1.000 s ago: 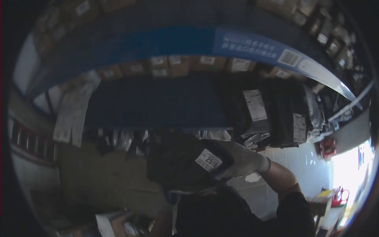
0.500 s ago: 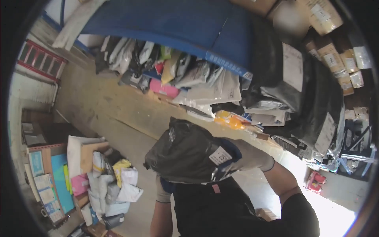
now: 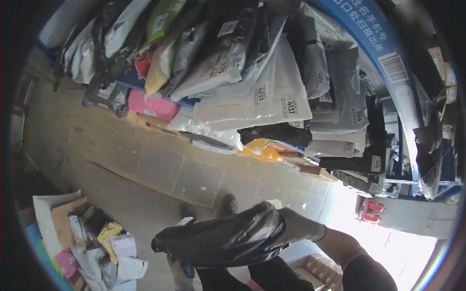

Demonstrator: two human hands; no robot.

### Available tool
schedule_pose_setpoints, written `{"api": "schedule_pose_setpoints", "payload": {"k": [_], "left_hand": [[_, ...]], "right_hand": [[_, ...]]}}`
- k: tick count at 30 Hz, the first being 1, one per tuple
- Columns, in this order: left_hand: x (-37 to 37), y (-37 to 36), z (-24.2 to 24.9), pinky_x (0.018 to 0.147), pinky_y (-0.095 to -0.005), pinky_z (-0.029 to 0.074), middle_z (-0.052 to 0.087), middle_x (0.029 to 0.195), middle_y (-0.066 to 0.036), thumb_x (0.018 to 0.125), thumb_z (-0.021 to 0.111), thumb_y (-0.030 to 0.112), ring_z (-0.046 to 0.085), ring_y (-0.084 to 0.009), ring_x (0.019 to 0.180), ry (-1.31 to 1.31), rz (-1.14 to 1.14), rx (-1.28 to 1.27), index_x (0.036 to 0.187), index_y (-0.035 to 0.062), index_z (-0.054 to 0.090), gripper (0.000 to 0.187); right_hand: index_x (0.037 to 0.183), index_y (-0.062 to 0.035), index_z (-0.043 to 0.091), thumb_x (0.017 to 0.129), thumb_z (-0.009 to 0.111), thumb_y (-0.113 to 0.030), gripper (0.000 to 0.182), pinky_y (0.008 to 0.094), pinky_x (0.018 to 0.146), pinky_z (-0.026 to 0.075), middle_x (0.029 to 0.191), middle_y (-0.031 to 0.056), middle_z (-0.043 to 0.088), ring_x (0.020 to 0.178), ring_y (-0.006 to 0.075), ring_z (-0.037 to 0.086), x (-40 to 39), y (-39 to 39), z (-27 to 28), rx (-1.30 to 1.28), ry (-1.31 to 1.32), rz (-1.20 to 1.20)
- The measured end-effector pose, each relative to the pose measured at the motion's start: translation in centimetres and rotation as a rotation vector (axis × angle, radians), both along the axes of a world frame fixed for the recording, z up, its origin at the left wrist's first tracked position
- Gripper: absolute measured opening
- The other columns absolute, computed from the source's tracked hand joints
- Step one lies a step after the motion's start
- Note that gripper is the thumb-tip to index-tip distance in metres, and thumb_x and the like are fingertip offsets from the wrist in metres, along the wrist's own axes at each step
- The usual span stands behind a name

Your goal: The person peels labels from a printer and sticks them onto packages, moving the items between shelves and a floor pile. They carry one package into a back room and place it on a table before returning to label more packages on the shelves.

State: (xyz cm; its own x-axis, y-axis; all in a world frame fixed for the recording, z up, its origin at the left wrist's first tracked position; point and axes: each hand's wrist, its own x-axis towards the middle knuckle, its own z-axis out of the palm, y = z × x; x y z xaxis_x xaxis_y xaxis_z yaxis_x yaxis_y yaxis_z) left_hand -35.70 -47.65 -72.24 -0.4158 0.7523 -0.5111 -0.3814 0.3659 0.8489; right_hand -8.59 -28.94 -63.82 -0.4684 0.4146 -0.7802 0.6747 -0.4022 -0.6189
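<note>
A black plastic mailer bag (image 3: 223, 237) with a bulky, wrinkled shape is held level in front of my body. My right hand (image 3: 296, 227), in a grey work glove with a dark blue palm, grips the bag's right end. At the lower left edge of the bag is my left hand (image 3: 182, 271), gloved the same way; it holds the bag from below, and its fingers are mostly hidden behind the plastic.
A blue-edged shelf (image 3: 376, 46) spans the top, packed with labelled mailers (image 3: 262, 106). An orange parcel (image 3: 262, 150) and pink parcel (image 3: 153, 105) lie lower. A box of parcels (image 3: 104, 252) stands at left; small cartons (image 3: 323, 271) lie below right. Red object (image 3: 370, 211) beyond.
My view has moved closer to the shelf, so the hanging mailers look larger. The black bag has come lower and tilted, and its white label no longer faces me.
</note>
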Motion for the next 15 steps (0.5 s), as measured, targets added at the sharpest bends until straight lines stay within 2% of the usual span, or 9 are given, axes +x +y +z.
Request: {"api": "schedule_pose_setpoints", "payload": {"k": [1,3,4,7,9,10,12,13,15], "left_hand": [[-0.3,0.8,0.1,0.110,-0.0481,0.035,0.047,0.137,-0.025,0.092,0.062,0.034,0.048,-0.0393,0.127,-0.117,0.007,0.062,0.140,-0.0029,0.043,0.063],[-1.4,-0.1,-1.1,0.100,-0.0491,0.044,0.052,0.135,-0.022,0.077,0.063,0.010,0.054,-0.0380,0.120,-0.511,0.396,-0.040,0.141,0.0069,0.042,0.067],[-2.3,-1.3,-2.0,0.098,-0.0494,0.046,0.053,0.135,-0.021,0.073,0.063,0.004,0.056,-0.0377,0.118,-0.613,0.484,-0.067,0.141,0.0093,0.042,0.072],[-6.0,-7.4,-6.6,0.095,-0.0466,0.050,0.056,0.131,-0.018,0.065,0.077,0.025,0.058,-0.0356,0.116,-0.159,0.239,-0.409,0.140,0.0091,0.041,0.084],[-9.3,-12.7,-11.5,0.107,-0.0416,0.039,0.041,0.146,-0.012,0.088,0.062,0.021,0.045,-0.0272,0.129,-0.073,0.106,-0.397,0.146,0.0087,0.034,0.066],[-10.7,-14.8,-13.4,0.110,-0.0404,0.037,0.038,0.149,-0.011,0.093,0.058,0.020,0.042,-0.0251,0.132,-0.048,0.072,-0.394,0.148,0.0086,0.032,0.062],[-13.1,-17.9,-16.3,0.112,-0.0410,0.036,0.039,0.149,-0.015,0.090,0.065,0.011,0.039,-0.0301,0.136,0.292,-0.175,-0.250,0.134,0.0083,0.048,0.047],[-13.7,-17.5,-15.8,0.112,-0.0411,0.035,0.040,0.149,-0.016,0.090,0.067,0.009,0.038,-0.0313,0.137,0.380,-0.236,-0.212,0.131,0.0082,0.053,0.044],[-13.3,-12.8,-11.2,0.109,-0.0332,0.039,0.048,0.144,-0.011,0.098,0.048,0.013,0.047,-0.0235,0.129,0.381,-0.187,-0.164,0.136,0.0063,0.050,0.039]], "right_hand": [[0.114,-0.0055,0.066,0.056,0.095,-0.042,0.074,0.0352,0.094,0.051,0.108,0.0102,0.071,0.100,0.0272,0.067,0.3,-0.6,-0.7,0.000,-0.017,-0.015],[0.122,-0.0049,0.059,0.057,0.096,-0.034,0.080,0.0390,0.101,0.048,0.115,0.0113,0.067,0.108,0.0288,0.063,0.8,-1.7,-1.9,-0.042,0.123,-0.111],[0.124,-0.0048,0.057,0.058,0.096,-0.032,0.082,0.0399,0.103,0.047,0.116,0.0116,0.067,0.110,0.0292,0.062,1.0,-2.2,-2.5,-0.046,0.156,-0.142],[0.121,-0.0082,0.052,0.059,0.095,-0.016,0.076,0.0408,0.101,0.049,0.115,0.0131,0.065,0.109,0.0310,0.061,1.3,-3.5,-3.8,-0.055,0.398,-0.284],[0.117,-0.0074,0.058,0.056,0.097,-0.013,0.072,0.0428,0.100,0.050,0.113,0.0124,0.067,0.108,0.0310,0.062,1.5,-4.3,-4.3,0.002,0.429,-0.382],[0.116,-0.0072,0.060,0.055,0.097,-0.012,0.071,0.0433,0.099,0.050,0.113,0.0122,0.067,0.108,0.0310,0.062,1.5,-4.6,-4.5,0.015,0.439,-0.408],[0.121,-0.0047,0.060,0.053,0.098,-0.016,0.079,0.0467,0.101,0.047,0.118,0.0130,0.066,0.113,0.0325,0.060,1.2,-4.9,-4.6,0.123,0.560,-0.444],[0.122,-0.0041,0.060,0.052,0.098,-0.017,0.081,0.0475,0.102,0.047,0.119,0.0132,0.066,0.114,0.0329,0.060,1.4,-5.1,-4.8,0.151,0.594,-0.452],[0.129,-0.0020,0.055,0.055,0.096,-0.014,0.086,0.0526,0.100,0.047,0.125,0.0170,0.062,0.116,0.0369,0.058,2.3,-5.7,-5.5,0.159,0.661,-0.504]]}}
